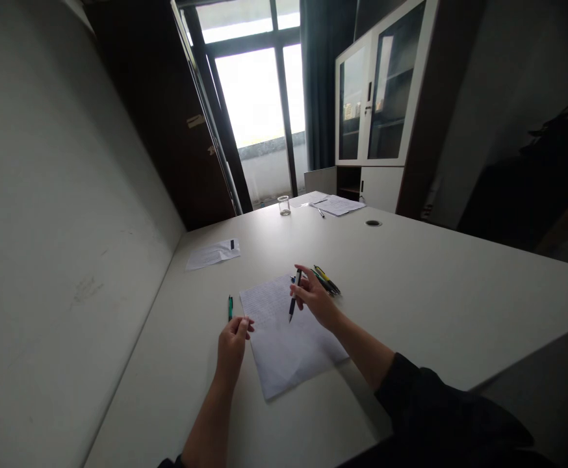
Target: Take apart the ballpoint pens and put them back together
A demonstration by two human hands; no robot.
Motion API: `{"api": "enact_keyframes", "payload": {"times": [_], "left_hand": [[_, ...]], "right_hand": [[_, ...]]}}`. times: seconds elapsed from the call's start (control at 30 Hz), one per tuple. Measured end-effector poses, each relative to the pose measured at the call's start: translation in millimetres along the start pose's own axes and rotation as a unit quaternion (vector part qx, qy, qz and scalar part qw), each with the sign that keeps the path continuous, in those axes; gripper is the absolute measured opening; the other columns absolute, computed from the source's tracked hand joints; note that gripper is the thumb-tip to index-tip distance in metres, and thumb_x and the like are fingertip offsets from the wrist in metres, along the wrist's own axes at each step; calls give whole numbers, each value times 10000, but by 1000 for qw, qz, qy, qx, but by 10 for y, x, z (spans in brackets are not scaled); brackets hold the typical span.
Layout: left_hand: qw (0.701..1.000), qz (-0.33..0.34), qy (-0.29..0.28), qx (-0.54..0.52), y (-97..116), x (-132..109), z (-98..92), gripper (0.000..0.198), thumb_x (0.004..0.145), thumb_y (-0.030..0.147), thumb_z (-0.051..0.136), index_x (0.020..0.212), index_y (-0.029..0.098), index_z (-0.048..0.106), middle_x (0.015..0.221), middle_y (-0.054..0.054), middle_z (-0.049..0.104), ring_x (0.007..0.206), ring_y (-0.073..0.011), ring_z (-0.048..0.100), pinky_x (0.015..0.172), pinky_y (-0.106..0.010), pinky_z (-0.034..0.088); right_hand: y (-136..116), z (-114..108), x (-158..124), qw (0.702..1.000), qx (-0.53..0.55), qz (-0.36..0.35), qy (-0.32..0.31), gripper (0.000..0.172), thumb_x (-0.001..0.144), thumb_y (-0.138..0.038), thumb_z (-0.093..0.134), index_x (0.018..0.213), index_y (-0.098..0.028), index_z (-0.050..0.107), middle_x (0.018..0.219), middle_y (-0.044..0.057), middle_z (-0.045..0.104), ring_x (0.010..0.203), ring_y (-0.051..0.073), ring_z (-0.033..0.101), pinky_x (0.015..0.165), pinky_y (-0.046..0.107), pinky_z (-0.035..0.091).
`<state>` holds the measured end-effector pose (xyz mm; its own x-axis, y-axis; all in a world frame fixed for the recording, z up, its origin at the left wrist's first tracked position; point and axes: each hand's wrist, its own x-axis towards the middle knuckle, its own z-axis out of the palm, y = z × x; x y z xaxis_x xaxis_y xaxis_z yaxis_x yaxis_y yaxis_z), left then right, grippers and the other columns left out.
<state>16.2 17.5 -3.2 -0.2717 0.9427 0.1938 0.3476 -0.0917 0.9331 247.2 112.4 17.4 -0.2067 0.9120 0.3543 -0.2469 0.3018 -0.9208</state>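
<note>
A lined sheet of paper (286, 338) lies on the white desk (435, 279) in front of me. My right hand (314, 298) hovers over its upper right part and grips a dark pen (294, 296) with a white band, tip pointing down at the paper. My left hand (234, 338) rests at the sheet's left edge with its fingers curled in; whether they hold anything is hidden. A green pen (230, 307) lies on the desk just beyond the left hand. Several more pens (327, 281), one yellow, lie to the right of my right hand.
A folded paper (212, 253) lies near the left wall. Farther back stand a small glass (284, 205), loose sheets (335, 205) with a pen, and a cable hole (373, 223). A glass-door cabinet (376, 97) and a window are behind the desk.
</note>
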Motion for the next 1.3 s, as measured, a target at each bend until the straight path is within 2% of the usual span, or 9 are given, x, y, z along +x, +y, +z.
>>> {"api": "enact_keyframes", "payload": {"times": [0.13, 0.33, 0.5, 0.63, 0.87, 0.97, 1.1, 1.2, 1.3], "left_hand": [[1000, -4, -1, -4, 16, -7, -2, 361, 868, 469, 514, 802, 156, 681, 719, -51, 656, 616, -154, 550, 588, -246, 441], [999, -2, -49, -15, 89, -47, 22, 347, 844, 476, 562, 880, 159, 701, 780, -59, 679, 688, -174, 586, 634, -263, 457], [994, 24, -107, -7, 236, -103, 61, 314, 832, 453, 613, 887, 167, 729, 858, -85, 707, 806, -216, 623, 702, -284, 463], [989, 42, -142, -6, 321, -144, 92, 282, 813, 439, 650, 890, 189, 753, 916, -95, 714, 859, -239, 630, 720, -289, 468], [984, 42, -174, -18, 311, -163, 113, 260, 804, 418, 665, 829, 173, 747, 804, -74, 675, 738, -198, 591, 673, -278, 462], [984, 3, -170, -47, 279, -156, 102, 271, 792, 420, 681, 828, 153, 708, 701, -36, 622, 636, -154, 545, 579, -242, 424], [986, -24, -114, -117, 202, -131, 94, 275, 796, 409, 682, 858, 144, 646, 640, 1, 580, 578, -119, 517, 546, -220, 398], [985, -21, -68, -158, 161, -110, 92, 293, 782, 408, 697, 886, 142, 631, 652, -11, 614, 607, -137, 564, 573, -235, 431], [983, -17, -54, -176, 164, -106, 88, 287, 779, 400, 705, 888, 141, 640, 670, -29, 650, 640, -152, 603, 602, -248, 455]], "right_hand": [[38, -7, -1, 1000, 4, 0, -14, 540, 830, -330, 622, 1316, -233, 409, 703, -51, 587, 454, 85, 472, 406, 216, 413], [-11, 69, -50, 996, 34, 42, -67, 756, 805, -341, 674, 1433, -225, 268, 725, -30, 627, 501, 112, 518, 462, 252, 457], [-45, 162, -126, 992, 35, 42, -116, 637, 803, -326, 698, 1342, -200, 383, 761, 3, 670, 599, 124, 558, 587, 288, 490], [-10, 242, -178, 985, 33, 58, -159, 610, 800, -330, 706, 1319, -198, 415, 757, 0, 674, 603, 122, 561, 611, 290, 490], [129, 330, -211, 977, 45, 53, -202, 678, 757, -321, 762, 1347, -223, 442, 806, -9, 657, 625, 119, 588, 639, 289, 506], [136, 322, -209, 983, 36, 44, -177, 632, 782, -353, 738, 1337, -232, 461, 891, 15, 656, 654, 121, 608, 634, 284, 518], [121, 290, -210, 986, -60, 39, -149, 338, 864, -448, 621, 1068, -180, 632, 788, 15, 644, 581, 110, 574, 530, 233, 479], [117, 271, -226, 973, -148, 44, -174, 340, 907, -475, 538, 863, -165, 669, 719, 18, 644, 532, 103, 537, 472, 208, 426], [118, 270, -249, 957, -195, 47, -209, 393, 928, -480, 494, 771, -160, 661, 662, 12, 634, 503, 98, 523, 480, 207, 410]]}}
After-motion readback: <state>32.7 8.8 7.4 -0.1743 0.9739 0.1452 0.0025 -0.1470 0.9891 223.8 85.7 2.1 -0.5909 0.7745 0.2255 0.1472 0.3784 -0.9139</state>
